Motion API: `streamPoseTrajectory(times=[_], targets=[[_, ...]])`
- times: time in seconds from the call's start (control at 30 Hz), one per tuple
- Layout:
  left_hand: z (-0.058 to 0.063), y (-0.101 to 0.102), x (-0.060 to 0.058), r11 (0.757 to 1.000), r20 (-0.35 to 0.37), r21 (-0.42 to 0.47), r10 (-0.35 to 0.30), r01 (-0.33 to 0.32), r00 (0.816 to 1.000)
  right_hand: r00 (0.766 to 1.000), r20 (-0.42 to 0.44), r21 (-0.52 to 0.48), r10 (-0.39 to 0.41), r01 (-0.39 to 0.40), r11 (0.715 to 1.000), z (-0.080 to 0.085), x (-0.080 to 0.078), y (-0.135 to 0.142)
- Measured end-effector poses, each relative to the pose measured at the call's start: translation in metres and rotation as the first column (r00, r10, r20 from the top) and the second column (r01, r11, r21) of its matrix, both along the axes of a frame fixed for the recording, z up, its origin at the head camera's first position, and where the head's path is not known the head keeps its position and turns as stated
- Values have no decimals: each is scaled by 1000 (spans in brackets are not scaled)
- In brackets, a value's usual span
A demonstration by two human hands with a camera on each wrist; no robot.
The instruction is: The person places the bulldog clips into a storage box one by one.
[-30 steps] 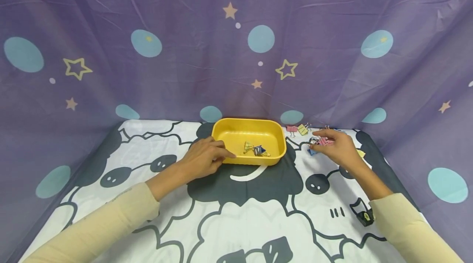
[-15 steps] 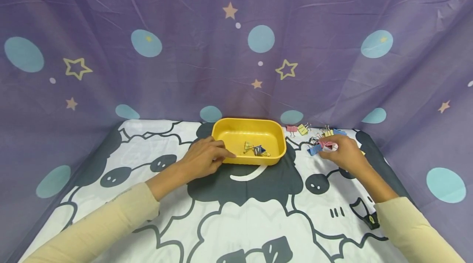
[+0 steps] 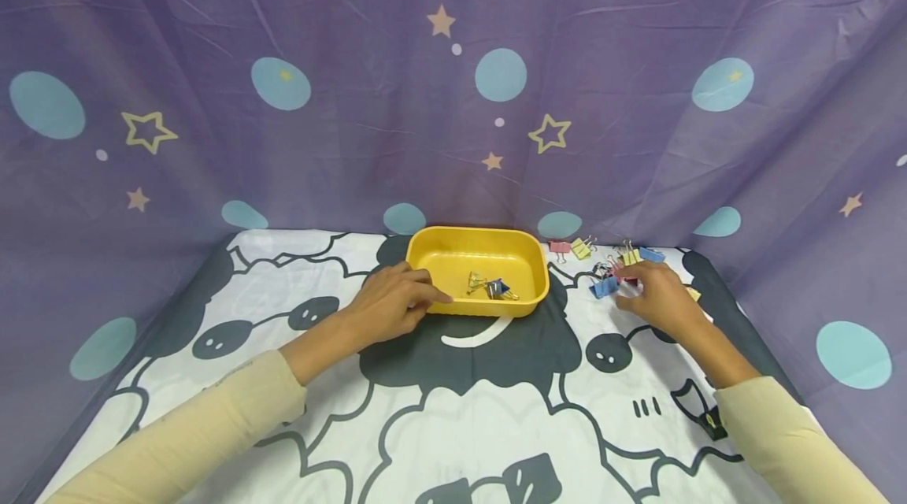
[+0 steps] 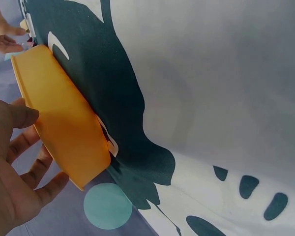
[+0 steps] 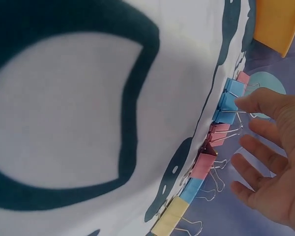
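Note:
My left hand (image 3: 397, 299) holds the front left part of the yellow tray (image 3: 524, 307), its fingers at the rim in the left wrist view. Inside the tray lie a yellow binder clip (image 3: 476, 280) and a dark blue one (image 3: 499, 288). On the right, my right hand (image 3: 659, 295) hovers over a loose group of binder clips, fingers spread apart. Its thumb overlaps a blue binder clip (image 5: 227, 105) in the right wrist view; contact is unclear. Pink binder clips (image 5: 204, 164) lie beside the fingers, partly hidden by the hand in the head view.
A pink clip (image 3: 559, 248) and a yellow clip (image 3: 582, 249) lie just right of the tray. Farther right are another blue clip (image 3: 652, 254) and a yellow clip (image 3: 694, 294). A sheep-patterned cloth (image 3: 489, 417) covers the table; a purple curtain (image 3: 368, 150) hangs behind.
The right hand has moved slightly right and down among the clips, baring the blue one and the yellow one behind. The left hand and the tray have stayed still.

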State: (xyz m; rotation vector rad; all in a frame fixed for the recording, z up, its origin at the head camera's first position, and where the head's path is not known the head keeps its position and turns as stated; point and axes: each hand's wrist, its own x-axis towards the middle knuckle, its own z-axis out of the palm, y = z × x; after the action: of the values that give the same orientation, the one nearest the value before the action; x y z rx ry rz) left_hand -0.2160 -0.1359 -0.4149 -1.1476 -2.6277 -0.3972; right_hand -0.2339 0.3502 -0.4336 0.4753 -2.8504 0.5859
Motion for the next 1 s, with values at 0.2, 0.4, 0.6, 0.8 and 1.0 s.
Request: streamPoseTrajectory(times=[0.2, 0.4, 0.6, 0.8, 1.0], targets=[[-1, 1, 1, 1000, -13, 2, 4, -4, 1000, 999, -34, 40, 8, -7, 999, -4, -1, -2], [0, 1, 1, 1000, -14, -3, 6, -6, 1000, 996, -83, 92, 34, -26, 995, -8, -5, -2], [0, 1, 1, 1000, -12, 4, 1, -1, 1000, 995, -98, 140, 33, -19, 990, -9, -8, -4], [0, 0, 0, 1000, -13, 5, 1, -1, 1000, 995, -97, 166, 28, -12, 986, -9, -11, -4], [0, 0, 0, 1000, -14, 5, 0, 0, 1000, 996, -85, 186, 23, -7, 983, -10, -13, -5]])
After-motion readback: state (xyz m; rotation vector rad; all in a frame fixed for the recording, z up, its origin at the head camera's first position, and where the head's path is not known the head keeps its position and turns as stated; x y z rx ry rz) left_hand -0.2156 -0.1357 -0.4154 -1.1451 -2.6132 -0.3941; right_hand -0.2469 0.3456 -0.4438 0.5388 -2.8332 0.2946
